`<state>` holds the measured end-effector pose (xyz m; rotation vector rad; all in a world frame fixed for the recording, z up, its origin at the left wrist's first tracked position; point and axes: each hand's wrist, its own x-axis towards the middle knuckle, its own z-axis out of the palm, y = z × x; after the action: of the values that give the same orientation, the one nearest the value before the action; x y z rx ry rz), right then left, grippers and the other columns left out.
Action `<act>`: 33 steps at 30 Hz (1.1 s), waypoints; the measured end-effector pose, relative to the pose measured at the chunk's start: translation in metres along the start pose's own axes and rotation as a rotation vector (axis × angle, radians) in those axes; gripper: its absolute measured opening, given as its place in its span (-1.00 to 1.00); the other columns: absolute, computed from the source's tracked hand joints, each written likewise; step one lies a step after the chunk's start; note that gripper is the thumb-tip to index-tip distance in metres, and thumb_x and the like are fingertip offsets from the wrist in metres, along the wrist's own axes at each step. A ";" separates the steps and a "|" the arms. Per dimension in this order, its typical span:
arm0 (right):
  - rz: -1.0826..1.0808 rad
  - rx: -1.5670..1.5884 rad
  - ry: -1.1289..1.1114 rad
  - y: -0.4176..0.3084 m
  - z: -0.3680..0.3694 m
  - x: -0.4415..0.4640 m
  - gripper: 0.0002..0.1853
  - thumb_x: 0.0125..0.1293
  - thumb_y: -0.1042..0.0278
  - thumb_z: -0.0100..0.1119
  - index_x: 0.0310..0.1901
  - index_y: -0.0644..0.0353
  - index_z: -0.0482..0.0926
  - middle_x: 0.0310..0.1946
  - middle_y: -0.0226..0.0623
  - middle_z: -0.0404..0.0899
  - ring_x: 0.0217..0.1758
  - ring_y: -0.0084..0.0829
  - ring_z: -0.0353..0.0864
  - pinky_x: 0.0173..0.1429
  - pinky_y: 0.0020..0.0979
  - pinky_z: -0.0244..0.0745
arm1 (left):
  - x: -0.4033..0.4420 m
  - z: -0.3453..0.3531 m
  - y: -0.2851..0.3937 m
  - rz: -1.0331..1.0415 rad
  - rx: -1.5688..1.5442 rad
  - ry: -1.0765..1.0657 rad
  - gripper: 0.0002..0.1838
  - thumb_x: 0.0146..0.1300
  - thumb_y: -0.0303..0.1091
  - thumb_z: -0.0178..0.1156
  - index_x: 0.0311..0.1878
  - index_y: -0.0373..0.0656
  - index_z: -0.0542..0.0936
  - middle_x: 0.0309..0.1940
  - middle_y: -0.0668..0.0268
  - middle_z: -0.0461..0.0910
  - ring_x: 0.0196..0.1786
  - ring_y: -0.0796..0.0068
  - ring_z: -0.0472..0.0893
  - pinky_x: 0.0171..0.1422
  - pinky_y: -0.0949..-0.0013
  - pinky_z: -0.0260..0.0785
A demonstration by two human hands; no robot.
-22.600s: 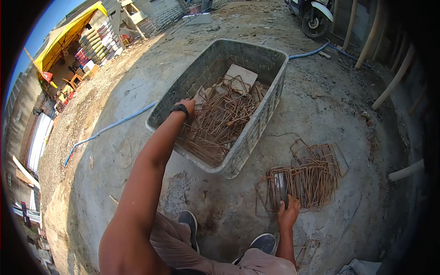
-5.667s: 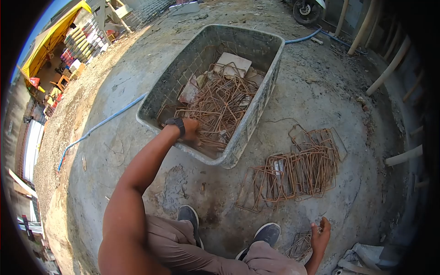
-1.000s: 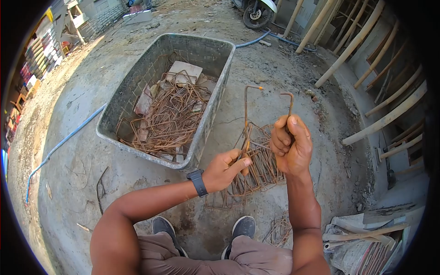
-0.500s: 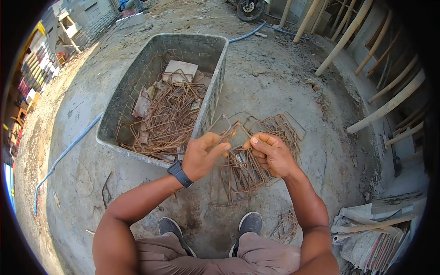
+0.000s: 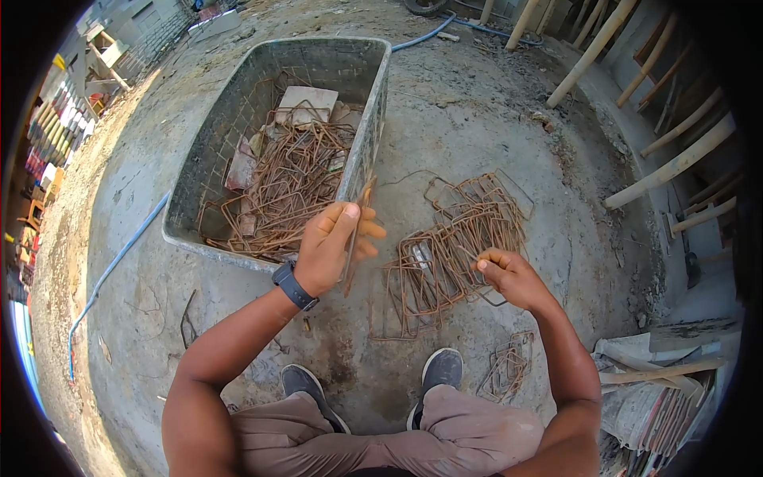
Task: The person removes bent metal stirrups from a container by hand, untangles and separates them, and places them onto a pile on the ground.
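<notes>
My left hand (image 5: 332,242), with a dark watch at the wrist, grips a bent rusty rod (image 5: 354,246) near the front right corner of a grey tub (image 5: 214,251). Inside the tub lies a tangle of rusty bent rods (image 5: 298,171) with a pale slab (image 5: 307,105) behind them. My right hand (image 5: 505,276) is closed, with a thin rod end (image 5: 469,253) showing at its fingertips. It is over the edge of a pile of rusty rod frames (image 5: 465,238) on the concrete floor.
A smaller bundle of bent rods (image 5: 507,367) lies right of my feet. Sacks (image 5: 636,397) and poles are at the lower right. Slanted poles (image 5: 671,163) line the right side. A blue hose (image 5: 119,266) runs along the left.
My hands have moved apart: the left has turned with its rod upright, and the right has gone right and down. The view has tilted slightly downward.
</notes>
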<state>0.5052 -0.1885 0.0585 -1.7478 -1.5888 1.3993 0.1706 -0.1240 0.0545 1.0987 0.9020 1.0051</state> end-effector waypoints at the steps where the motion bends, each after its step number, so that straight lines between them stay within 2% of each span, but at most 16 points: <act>1: -0.020 -0.213 0.067 0.025 -0.001 -0.008 -0.75 0.53 0.22 0.10 -0.20 0.24 0.61 -0.53 -0.45 0.45 -0.50 -0.55 0.31 -0.35 -0.41 0.30 | 0.001 -0.001 0.000 -0.015 -0.003 -0.011 -0.65 0.61 -0.05 0.00 -0.08 -0.17 0.53 -0.21 0.17 0.74 -0.35 0.53 0.71 -0.31 0.49 0.53; 3: 0.178 -0.352 -0.055 0.062 -0.004 -0.031 -0.75 0.49 0.22 0.13 -0.21 0.27 0.59 -0.47 -0.29 0.57 -0.42 -0.44 0.51 -0.28 -0.32 0.42 | 0.006 -0.004 0.001 -0.044 -0.004 -0.027 -0.62 0.62 -0.03 -0.05 -0.04 -0.18 0.52 -0.14 0.12 0.74 -0.28 0.45 0.75 -0.24 0.45 0.59; 5: 0.605 -0.258 -0.235 0.067 -0.013 -0.057 -0.74 0.48 0.23 0.15 -0.18 0.31 0.59 -0.33 -0.18 0.68 -0.22 -0.36 0.69 -0.15 -0.26 0.54 | 0.010 -0.002 0.002 -0.062 -0.045 -0.015 -0.64 0.62 -0.04 -0.03 -0.01 -0.18 0.51 -0.13 0.09 0.74 -0.26 0.42 0.76 -0.23 0.43 0.60; 7: 0.820 -0.212 -0.377 0.121 -0.029 -0.079 -0.70 0.44 0.18 0.18 -0.15 0.32 0.61 -0.18 -0.07 0.73 -0.02 -0.20 0.75 0.01 -0.15 0.60 | 0.014 0.003 0.002 -0.071 -0.064 -0.032 -0.67 0.61 -0.06 0.00 0.02 -0.18 0.49 -0.12 0.07 0.74 -0.23 0.39 0.77 -0.21 0.42 0.61; 10: 0.692 -1.013 -0.364 0.166 -0.033 -0.107 -0.63 0.40 0.10 0.25 -0.04 0.29 0.63 -0.10 0.01 0.74 0.01 -0.08 0.74 0.08 -0.10 0.59 | 0.019 0.012 0.001 -0.068 -0.055 -0.088 -0.73 0.59 -0.13 0.06 0.02 -0.17 0.49 -0.11 0.04 0.73 -0.20 0.37 0.77 -0.19 0.40 0.63; 13: 0.539 -0.902 -0.003 0.136 -0.028 -0.091 -0.47 0.37 0.04 0.31 0.19 0.28 0.58 -0.02 0.03 0.73 0.11 0.00 0.70 0.16 -0.08 0.56 | 0.018 0.023 -0.007 -0.120 -0.021 -0.134 -0.79 0.55 -0.21 0.14 0.00 -0.17 0.50 -0.10 0.03 0.73 -0.17 0.36 0.77 -0.15 0.37 0.65; 15: 0.339 -0.536 0.050 0.104 -0.017 -0.060 -0.39 0.35 0.01 0.33 0.29 0.24 0.50 0.00 0.07 0.71 0.11 -0.01 0.71 0.20 -0.10 0.55 | 0.018 0.033 -0.013 -0.188 -0.012 -0.174 -0.81 0.53 -0.26 0.18 0.00 -0.17 0.51 -0.09 0.05 0.73 -0.13 0.35 0.77 -0.10 0.35 0.66; 16: 0.161 -0.429 0.048 0.084 -0.009 -0.045 -0.34 0.37 0.02 0.31 0.38 0.22 0.42 0.04 0.08 0.69 0.14 0.01 0.69 0.24 -0.10 0.54 | 0.019 0.038 -0.014 -0.203 -0.014 -0.189 -0.81 0.52 -0.26 0.19 -0.01 -0.18 0.52 -0.09 0.08 0.73 -0.11 0.36 0.76 -0.08 0.34 0.66; 17: 0.013 -0.323 0.049 0.064 -0.002 -0.031 -0.33 0.38 0.04 0.30 0.41 0.21 0.38 0.18 0.09 0.61 0.24 0.00 0.62 0.27 -0.11 0.51 | 0.020 0.042 -0.015 -0.217 -0.015 -0.203 -0.81 0.51 -0.27 0.20 -0.01 -0.18 0.53 -0.09 0.11 0.72 -0.09 0.37 0.75 -0.06 0.32 0.66; 19: -0.279 -0.349 0.158 0.029 0.015 0.000 -0.31 0.37 0.05 0.31 0.41 0.22 0.37 0.27 0.11 0.53 0.31 -0.01 0.56 0.30 -0.13 0.48 | 0.021 0.049 -0.015 -0.255 -0.033 -0.232 -0.82 0.51 -0.28 0.21 -0.02 -0.18 0.54 -0.09 0.18 0.71 -0.06 0.39 0.73 -0.03 0.30 0.66; 21: -0.480 -0.354 0.332 0.000 0.025 0.024 -0.36 0.40 0.13 0.28 0.43 0.18 0.35 0.32 0.06 0.47 0.35 -0.03 0.51 0.32 -0.16 0.46 | 0.021 0.052 -0.011 -0.306 -0.059 -0.266 -0.82 0.50 -0.28 0.22 -0.01 -0.18 0.55 -0.10 0.24 0.69 -0.03 0.41 0.71 0.00 0.29 0.66; 24: -0.564 -0.297 0.257 -0.022 0.020 0.046 -0.52 0.45 0.26 0.20 0.36 0.15 0.45 0.13 -0.01 0.60 0.18 -0.09 0.64 0.14 -0.17 0.55 | 0.019 0.052 -0.012 -0.333 -0.038 -0.320 -0.82 0.50 -0.29 0.21 0.00 -0.17 0.56 -0.09 0.30 0.66 0.00 0.44 0.69 0.03 0.28 0.65; 27: -0.716 -0.248 0.247 -0.005 0.026 0.060 -0.65 0.49 0.34 0.12 0.26 0.13 0.56 -0.16 -0.11 0.69 -0.15 -0.18 0.73 -0.10 -0.20 0.58 | 0.017 0.051 -0.019 -0.150 0.102 -0.207 -0.83 0.51 -0.29 0.21 0.01 -0.17 0.56 -0.05 0.30 0.66 0.02 0.47 0.67 0.03 0.30 0.64; 30: -0.474 -0.143 0.165 0.003 0.033 0.044 -0.69 0.50 0.34 0.12 0.20 0.16 0.62 -0.41 -0.17 0.68 -0.39 -0.24 0.70 -0.26 -0.22 0.56 | 0.018 0.043 -0.016 -0.084 0.142 -0.064 -0.82 0.51 -0.30 0.20 0.02 -0.18 0.56 0.00 0.30 0.65 0.05 0.50 0.66 0.03 0.35 0.63; 31: -0.411 -0.139 0.108 0.004 0.032 0.039 -0.68 0.50 0.34 0.12 0.21 0.16 0.61 -0.43 -0.19 0.67 -0.40 -0.24 0.69 -0.26 -0.23 0.55 | 0.018 0.040 -0.013 -0.088 0.126 -0.016 -0.81 0.50 -0.29 0.21 0.01 -0.18 0.57 -0.04 0.32 0.67 -0.06 0.58 0.66 -0.09 0.44 0.60; 33: -0.289 -0.129 0.001 0.005 0.031 0.030 -0.66 0.50 0.34 0.12 0.24 0.15 0.60 -0.46 -0.22 0.66 -0.42 -0.26 0.69 -0.27 -0.26 0.55 | 0.020 0.032 -0.006 -0.079 0.144 -0.007 -0.81 0.49 -0.27 0.22 0.00 -0.18 0.58 -0.10 0.33 0.68 -0.16 0.62 0.63 -0.18 0.48 0.55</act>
<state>0.4775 -0.1726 0.0293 -1.5090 -1.8802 1.1804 0.2080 -0.1145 0.0542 1.1772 1.0167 0.8817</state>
